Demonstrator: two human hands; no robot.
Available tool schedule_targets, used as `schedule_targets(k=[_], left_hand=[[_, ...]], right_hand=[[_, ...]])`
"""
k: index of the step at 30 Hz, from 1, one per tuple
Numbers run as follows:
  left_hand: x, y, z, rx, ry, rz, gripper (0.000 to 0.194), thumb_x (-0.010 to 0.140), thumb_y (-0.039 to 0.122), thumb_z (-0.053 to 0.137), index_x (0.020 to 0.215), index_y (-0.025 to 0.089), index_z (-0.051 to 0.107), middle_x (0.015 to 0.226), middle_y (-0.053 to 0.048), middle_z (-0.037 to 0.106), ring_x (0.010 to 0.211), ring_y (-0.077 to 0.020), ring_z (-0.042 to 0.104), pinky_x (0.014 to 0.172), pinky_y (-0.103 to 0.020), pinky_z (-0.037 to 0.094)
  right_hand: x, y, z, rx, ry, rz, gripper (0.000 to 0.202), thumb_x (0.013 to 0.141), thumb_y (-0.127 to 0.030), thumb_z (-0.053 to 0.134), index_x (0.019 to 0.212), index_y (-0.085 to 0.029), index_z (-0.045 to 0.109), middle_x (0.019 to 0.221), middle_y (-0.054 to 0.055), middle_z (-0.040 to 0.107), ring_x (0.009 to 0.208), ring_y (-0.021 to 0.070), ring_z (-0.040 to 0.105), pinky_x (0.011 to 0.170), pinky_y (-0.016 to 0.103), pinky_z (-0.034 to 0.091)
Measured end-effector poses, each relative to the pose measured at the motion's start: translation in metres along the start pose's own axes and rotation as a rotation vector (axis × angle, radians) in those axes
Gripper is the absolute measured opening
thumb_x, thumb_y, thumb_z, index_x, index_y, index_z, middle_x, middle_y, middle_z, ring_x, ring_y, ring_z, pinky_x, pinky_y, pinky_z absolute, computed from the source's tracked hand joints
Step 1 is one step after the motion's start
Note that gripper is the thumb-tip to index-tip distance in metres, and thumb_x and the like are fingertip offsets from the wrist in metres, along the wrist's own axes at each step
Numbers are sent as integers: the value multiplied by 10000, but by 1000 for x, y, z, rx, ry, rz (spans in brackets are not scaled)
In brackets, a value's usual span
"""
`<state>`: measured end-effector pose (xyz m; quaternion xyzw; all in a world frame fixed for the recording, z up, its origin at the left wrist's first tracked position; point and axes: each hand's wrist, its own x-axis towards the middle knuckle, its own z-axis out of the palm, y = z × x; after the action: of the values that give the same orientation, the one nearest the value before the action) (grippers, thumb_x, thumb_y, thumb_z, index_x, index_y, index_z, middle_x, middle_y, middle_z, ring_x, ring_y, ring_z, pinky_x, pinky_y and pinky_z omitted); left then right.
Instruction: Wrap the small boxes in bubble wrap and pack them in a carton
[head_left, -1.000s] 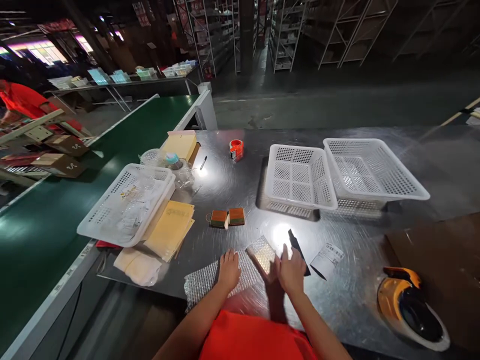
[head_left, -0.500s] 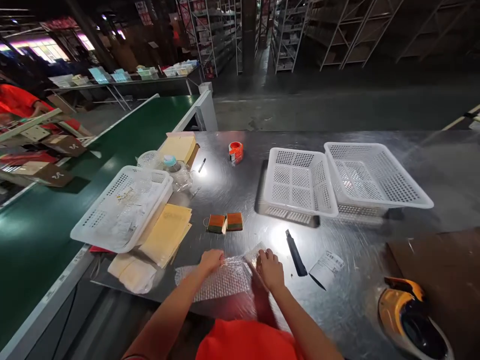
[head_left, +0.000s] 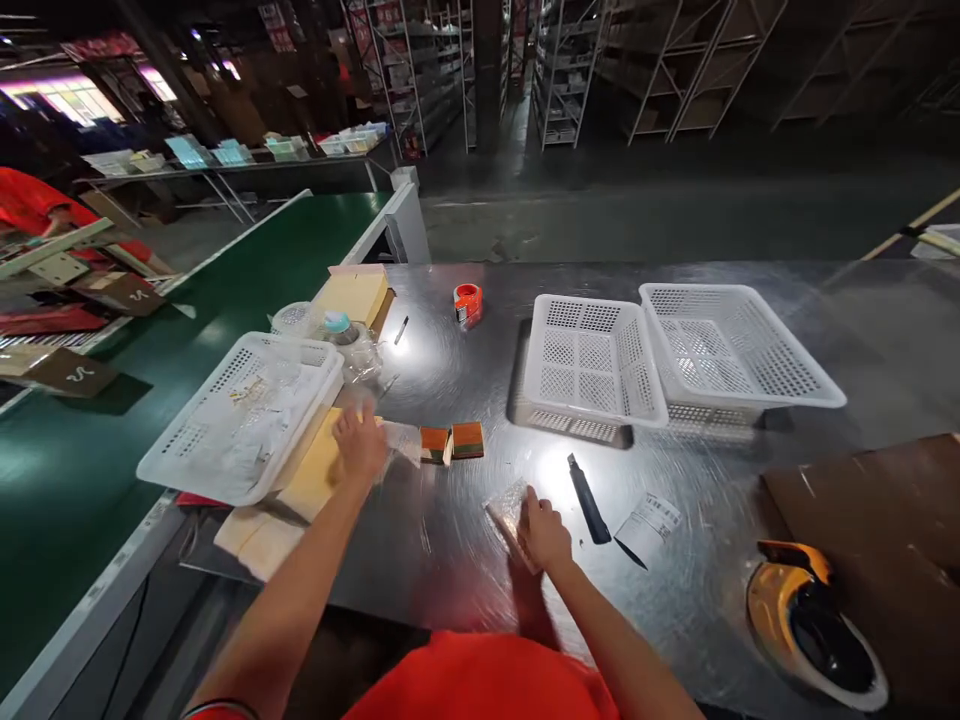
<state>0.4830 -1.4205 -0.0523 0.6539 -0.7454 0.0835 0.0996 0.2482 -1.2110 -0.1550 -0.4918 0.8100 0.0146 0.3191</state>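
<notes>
While your right hand (head_left: 545, 532) touches the right side of the bubble-wrapped packet (head_left: 507, 508) on the tabletop (head_left: 450, 540), you cannot tell whether its fingers pinch or merely press. Your left hand (head_left: 361, 447), blurred, is over the yellow envelopes (head_left: 309, 475), with clear wrap (head_left: 403, 440) extending from it toward the small brown-and-green pieces (head_left: 468, 440); whether those fingers grip the wrap cannot be told.

Head-worn cam, sole view, looks fwd. & down from near side of metal table (head_left: 457, 385), close up; conveyor (head_left: 277, 245) at left, shelving (head_left: 564, 85) in far bkgd.
</notes>
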Motion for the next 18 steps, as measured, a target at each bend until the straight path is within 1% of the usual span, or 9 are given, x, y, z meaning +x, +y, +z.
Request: schedule_targets(k=[3,5,7,9,11,13,15,16,18], left_hand=[[-56,50,25,-73,-73,103,458,874,74,444,1314,130,559,1409,-191,490,1266,-304,493,1019,-441,438],[-91,60,46,-77,-161,175,476,806,29,527,1245,185,626,1366,-147,553,1231,-303,533,1006,-431,457],[-102,45,58,-31,-311,153,608,750,12,595,1325,210,576,1458,-160,474,1246,-337,527,968,-439,486],[-88,12,56,-3,-354,25,676,749,16,610,1391,206,515,1534,-188,365,1222,-353,544,934,-438,504],[-61,-20,42,-24,-306,-74,587,772,11,580,1329,197,574,1560,-173,318,1297,-375,469,1006,-484,449],[-42,-36,27,-60,-234,-216,527,838,35,500,1357,120,530,1583,-222,212,1386,-415,334,1067,-554,358],[-43,-24,20,-108,-242,-255,500,892,62,413,1388,51,470,1554,-265,234,1404,-402,301,1099,-559,304],[-54,-9,22,-145,-285,-236,478,904,75,396,1373,39,481,1512,-266,320,1384,-374,347,1105,-529,308],[-90,37,34,-270,-446,-148,360,876,112,495,1210,105,630,1288,-172,596,1225,-270,541,1051,-383,404]], right_hand=[[-5,0,2,8,5,56,596,939,-223,413,1495,-71,260,1281,230,532,1136,323,571,821,387,496],[-11,0,6,25,19,107,583,952,-236,387,1487,-43,258,1286,249,523,1135,329,581,820,389,497],[-18,1,12,62,28,174,579,961,-264,382,1476,-27,266,1275,254,528,1118,330,599,818,394,500],[-24,2,18,95,34,230,573,967,-291,373,1462,-18,277,1256,252,537,1087,330,618,813,406,503],[-26,3,21,104,39,258,579,968,-314,368,1450,-6,280,1246,256,537,1075,340,624,812,422,504],[-26,2,22,100,50,266,578,962,-319,376,1441,-9,286,1247,258,535,1082,343,622,822,426,504],[-24,1,22,98,55,267,568,950,-308,396,1431,-20,302,1237,251,545,1082,337,625,824,417,507],[-24,0,21,96,57,264,562,946,-304,402,1425,-24,312,1229,249,552,1075,332,629,823,412,509],[-23,0,20,91,58,256,559,941,-307,408,1410,-14,328,1212,252,565,1057,329,638,814,409,515]])
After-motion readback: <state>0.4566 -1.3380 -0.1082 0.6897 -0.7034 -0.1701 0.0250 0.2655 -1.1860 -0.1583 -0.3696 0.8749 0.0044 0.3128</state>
